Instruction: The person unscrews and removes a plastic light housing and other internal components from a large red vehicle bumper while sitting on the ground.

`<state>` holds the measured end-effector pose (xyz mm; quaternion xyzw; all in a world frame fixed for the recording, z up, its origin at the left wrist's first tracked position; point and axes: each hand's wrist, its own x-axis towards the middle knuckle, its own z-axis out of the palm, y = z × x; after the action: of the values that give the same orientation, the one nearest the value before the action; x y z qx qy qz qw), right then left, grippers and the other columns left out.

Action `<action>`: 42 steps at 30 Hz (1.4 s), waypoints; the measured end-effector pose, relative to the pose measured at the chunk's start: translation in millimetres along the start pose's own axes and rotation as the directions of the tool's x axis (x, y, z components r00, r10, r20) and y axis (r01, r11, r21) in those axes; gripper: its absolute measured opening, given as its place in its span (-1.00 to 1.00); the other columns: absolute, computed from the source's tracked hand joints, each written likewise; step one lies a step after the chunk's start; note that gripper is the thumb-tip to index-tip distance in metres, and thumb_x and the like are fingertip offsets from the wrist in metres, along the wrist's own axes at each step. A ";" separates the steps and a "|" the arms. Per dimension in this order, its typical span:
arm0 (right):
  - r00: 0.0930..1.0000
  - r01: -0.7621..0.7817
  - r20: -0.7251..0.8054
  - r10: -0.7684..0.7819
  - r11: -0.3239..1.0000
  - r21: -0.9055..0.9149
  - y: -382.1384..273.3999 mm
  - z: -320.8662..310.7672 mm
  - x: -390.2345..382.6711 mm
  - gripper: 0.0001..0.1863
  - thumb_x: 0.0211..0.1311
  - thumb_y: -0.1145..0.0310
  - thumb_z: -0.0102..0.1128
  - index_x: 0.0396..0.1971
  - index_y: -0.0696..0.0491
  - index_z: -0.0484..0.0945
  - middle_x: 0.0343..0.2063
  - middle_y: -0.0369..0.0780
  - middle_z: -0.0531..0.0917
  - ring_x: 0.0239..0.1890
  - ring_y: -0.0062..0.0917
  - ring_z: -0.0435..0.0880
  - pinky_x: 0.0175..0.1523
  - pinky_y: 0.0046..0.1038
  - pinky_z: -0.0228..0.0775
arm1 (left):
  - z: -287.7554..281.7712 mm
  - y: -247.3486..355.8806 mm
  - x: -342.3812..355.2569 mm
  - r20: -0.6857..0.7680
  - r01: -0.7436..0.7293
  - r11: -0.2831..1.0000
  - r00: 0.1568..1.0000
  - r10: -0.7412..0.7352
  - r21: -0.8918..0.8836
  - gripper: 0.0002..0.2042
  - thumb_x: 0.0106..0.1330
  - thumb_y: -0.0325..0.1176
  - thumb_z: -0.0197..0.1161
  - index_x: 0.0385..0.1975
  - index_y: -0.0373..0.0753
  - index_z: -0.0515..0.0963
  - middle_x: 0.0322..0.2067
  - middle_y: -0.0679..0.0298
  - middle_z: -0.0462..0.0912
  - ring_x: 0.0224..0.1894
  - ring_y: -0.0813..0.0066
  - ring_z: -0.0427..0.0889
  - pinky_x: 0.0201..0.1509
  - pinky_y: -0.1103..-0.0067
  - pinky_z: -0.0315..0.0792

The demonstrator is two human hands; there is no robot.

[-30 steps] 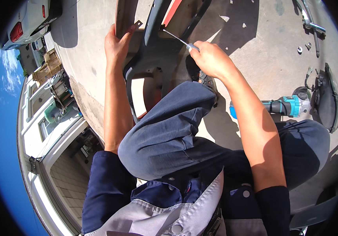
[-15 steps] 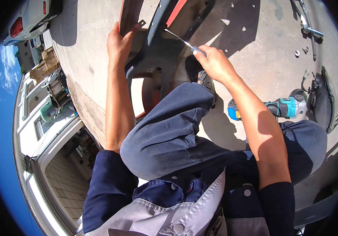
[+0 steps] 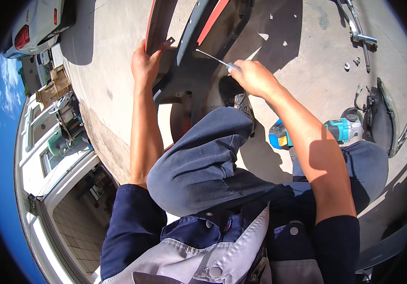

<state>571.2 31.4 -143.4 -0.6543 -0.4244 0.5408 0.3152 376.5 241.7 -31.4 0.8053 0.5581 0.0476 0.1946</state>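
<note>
My left hand (image 3: 145,64) is closed around the edge of a large car bumper (image 3: 177,71), dark on its inner side with red painted strips. A small metal tab shows by my left thumb. My right hand (image 3: 256,79) grips the handle of a long, thin screwdriver (image 3: 214,58). The screwdriver's tip meets the dark frame of the bumper, beside a red strip. Whether the tip sits in a fastener is too small to tell. The bumper's upper part runs out of view, and my bent leg covers some of its lower end.
A teal cordless angle grinder (image 3: 343,128) lies on the concrete at right, partly behind my forearm. Beyond it rests a curved black part (image 3: 380,116). Farther up are metal bars (image 3: 357,33) and small loose fittings (image 3: 347,66). A white car (image 3: 35,23) stands at upper left.
The view has shifted slightly, so the floor items at right appear farther left. Both hands keep their grips, and the screwdriver's tip stays against the bumper as my right wrist shifts a little.
</note>
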 end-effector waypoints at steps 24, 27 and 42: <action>0.999 -0.032 0.008 0.033 0.990 -0.134 -9.3 -9.6 -7.6 -0.65 0.45 0.11 0.07 -0.11 0.09 0.62 -0.33 0.05 0.73 -0.14 0.05 0.71 -0.04 -0.01 0.52 | 0.7 7.0 -0.1 0.000 0.066 0.998 0.998 -0.066 -0.015 -0.57 0.23 -0.05 0.50 -0.02 -0.18 0.68 -0.21 0.24 0.80 -0.15 0.38 0.74 0.00 0.50 0.50; 0.999 -0.040 0.008 0.042 0.986 -0.162 -14.8 -6.9 -6.1 -0.65 0.45 0.10 0.08 -0.11 0.09 0.60 -0.33 0.05 0.74 -0.17 0.01 0.73 -0.03 -0.01 0.54 | 0.7 5.2 -4.5 0.005 0.074 0.997 0.997 -0.074 0.002 -0.61 0.26 -0.12 0.49 -0.06 -0.25 0.68 -0.25 0.28 0.77 -0.21 0.52 0.64 -0.05 0.56 0.48; 0.960 -0.063 -0.274 0.060 0.998 -0.003 9.5 64.7 -20.6 -0.66 0.46 0.06 0.08 -0.13 0.07 0.53 -0.42 0.08 0.73 -0.25 0.05 0.74 -0.12 0.04 0.56 | 3.5 -4.1 6.0 -0.035 0.027 0.999 0.999 -0.025 0.040 -0.53 0.20 0.03 0.50 -0.03 -0.16 0.68 -0.24 0.20 0.79 -0.14 0.28 0.75 -0.03 0.44 0.52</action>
<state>509.1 5.8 -156.6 -0.7375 -0.3593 0.4521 0.3502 376.1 247.5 -37.0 0.8007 0.5727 0.0477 0.1691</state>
